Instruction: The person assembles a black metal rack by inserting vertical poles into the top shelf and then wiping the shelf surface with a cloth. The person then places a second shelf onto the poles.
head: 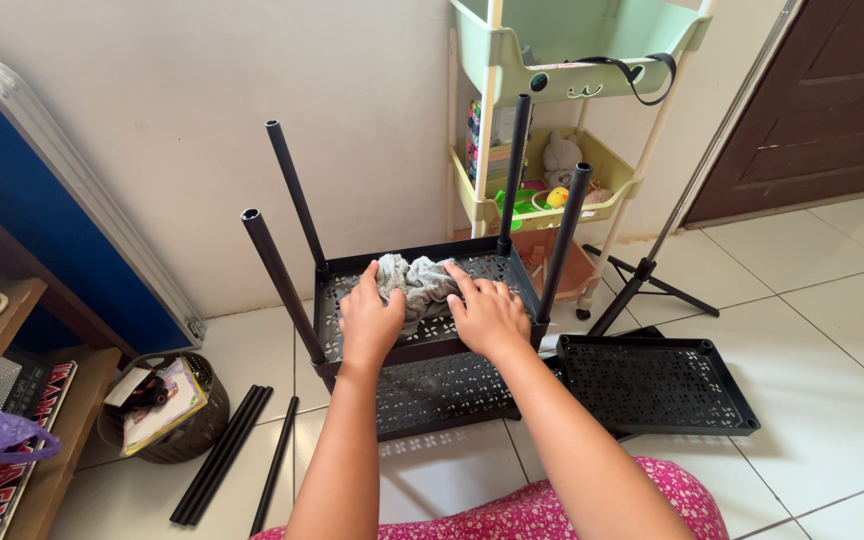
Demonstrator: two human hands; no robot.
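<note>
Head view: left hand [370, 322] and right hand [489, 315], grips flattened open, are pressing grey cloth [414, 281] lying between them onto black shelf tray [420, 330].

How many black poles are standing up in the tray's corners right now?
4. Back left pole, front left pole, back right pole and front right pole, one at each corner of the tray under both hands. More poles lie loose on the floor.

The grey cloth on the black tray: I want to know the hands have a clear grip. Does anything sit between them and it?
Nothing visible does. The left hand and right hand both rest directly on the grey cloth, bunched on the black tray; the four poles stand at its corners.
</note>
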